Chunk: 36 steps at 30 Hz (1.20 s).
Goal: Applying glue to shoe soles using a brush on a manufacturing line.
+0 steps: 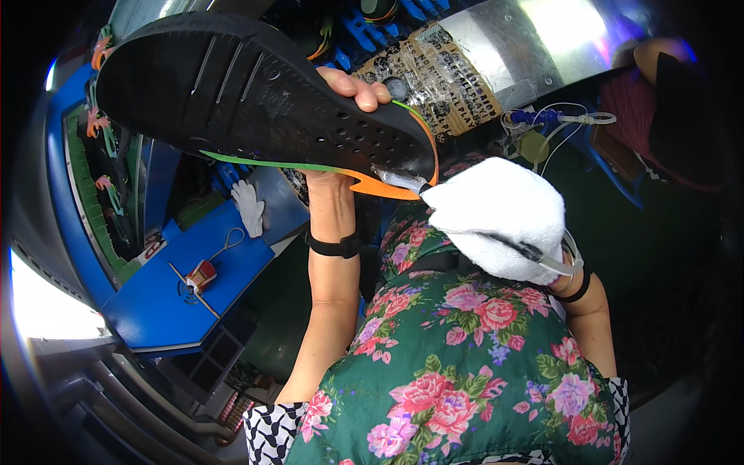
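Note:
A large black shoe sole (256, 101), with slots toward one end and small holes toward the other, is held up and tilted before me. Green and orange edging (380, 184) shows along its rim. My left hand (355, 89) grips it from behind; its fingertips curl over the far edge, and the rest is mostly hidden. Covered by a white terry cloth or glove, my right hand (500, 221) closes around a small tool (399, 180) with a flat, pale tip. That tip touches the sole near the holed end. A grey-white cord passes over the covered hand near its wrist.
Left lies a blue table (170, 302) bearing a pale glove (248, 208) and a small red-and-white item (202, 275) with sticks. Brown printed tape covers part of a metal surface (504, 54) ahead. Orange-and-green strapped pieces line a machine at far left. Another person's arm (659, 58) shows at upper right.

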{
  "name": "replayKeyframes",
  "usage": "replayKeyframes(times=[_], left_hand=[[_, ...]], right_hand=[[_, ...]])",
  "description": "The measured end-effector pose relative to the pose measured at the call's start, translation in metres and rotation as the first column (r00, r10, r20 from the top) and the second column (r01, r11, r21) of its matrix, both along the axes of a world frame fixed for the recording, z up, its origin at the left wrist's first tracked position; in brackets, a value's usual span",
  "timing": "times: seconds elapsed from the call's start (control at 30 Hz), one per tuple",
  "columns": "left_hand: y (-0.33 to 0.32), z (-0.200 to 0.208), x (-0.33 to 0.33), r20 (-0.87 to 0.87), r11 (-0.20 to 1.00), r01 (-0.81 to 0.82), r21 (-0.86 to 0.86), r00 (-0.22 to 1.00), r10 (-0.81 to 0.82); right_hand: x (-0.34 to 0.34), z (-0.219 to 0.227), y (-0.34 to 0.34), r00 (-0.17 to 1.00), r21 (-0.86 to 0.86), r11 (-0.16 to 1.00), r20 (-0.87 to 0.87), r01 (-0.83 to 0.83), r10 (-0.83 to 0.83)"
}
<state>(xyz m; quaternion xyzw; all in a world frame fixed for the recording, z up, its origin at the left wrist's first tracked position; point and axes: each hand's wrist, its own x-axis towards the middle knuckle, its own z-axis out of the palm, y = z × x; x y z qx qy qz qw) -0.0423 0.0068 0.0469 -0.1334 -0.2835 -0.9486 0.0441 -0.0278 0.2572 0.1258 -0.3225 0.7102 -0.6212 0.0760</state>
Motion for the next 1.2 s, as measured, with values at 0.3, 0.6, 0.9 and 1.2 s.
replayKeyframes(times=[0.3, 0.6, 0.9, 1.2], left_hand=[[-0.002, -0.002, -0.003, -0.029, 0.999, 0.034, -0.038, 0.999, -0.035], [-0.001, 0.0, -0.005, 0.019, 0.993, 0.113, -0.045, 0.993, -0.112], [-0.006, -0.001, -0.006, 0.075, 0.966, 0.242, -0.093, 0.969, -0.235], [-0.012, -0.013, -0.004, 0.067, 0.949, 0.279, -0.144, 0.96, -0.272]], right_hand=[[-0.003, -0.007, 0.004, 0.97, -0.192, 0.969, 0.156, -0.154, 0.185], [0.003, -0.018, -0.002, 0.979, -0.062, 0.987, -0.152, -0.148, 0.137], [0.006, -0.034, -0.001, 0.96, -0.042, 0.976, -0.196, -0.213, 0.201], [-0.004, -0.023, 0.0, 0.936, 0.009, 0.982, -0.3, -0.188, 0.182]])
